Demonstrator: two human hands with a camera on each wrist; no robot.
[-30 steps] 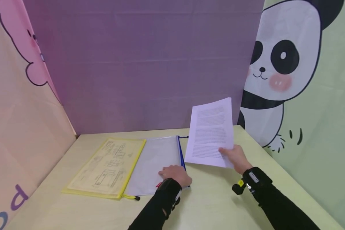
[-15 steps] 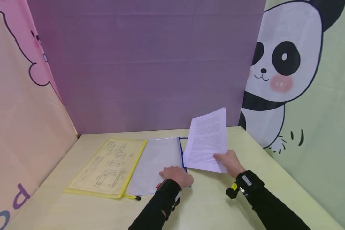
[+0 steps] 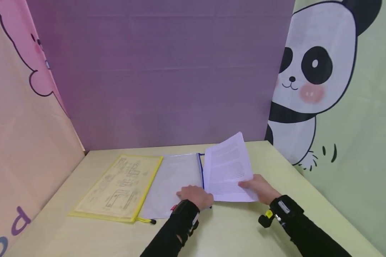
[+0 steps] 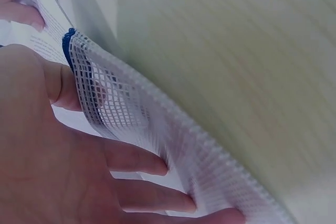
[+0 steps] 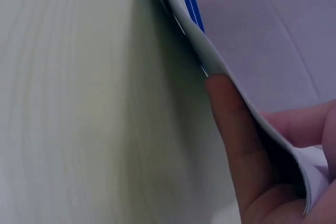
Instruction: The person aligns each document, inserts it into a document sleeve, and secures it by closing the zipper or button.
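Observation:
A white mesh zip pouch [image 3: 172,184] with a blue zipper edge [image 3: 200,167] lies on the pale yellow-green table [image 3: 231,228]. My left hand [image 3: 194,195] grips its near right corner; in the left wrist view the thumb sits under the lifted mesh pouch [image 4: 157,129]. My right hand [image 3: 258,187] pinches a stack of printed white sheets [image 3: 226,169] by its near edge, tilted low, its left edge at the pouch's blue zipper. In the right wrist view the fingers [image 5: 236,145] lie under the sheets [image 5: 252,40].
A yellow zip pouch [image 3: 120,185] holding a drawing lies left of the white one. Purple panel [image 3: 161,71] at the back, pink panel [image 3: 16,117] on the left, panda wall [image 3: 312,78] on the right enclose the table.
My right hand has lowered the sheets from near upright down and left toward the pouch's zipper edge. The left hand has kept its hold on the pouch corner.

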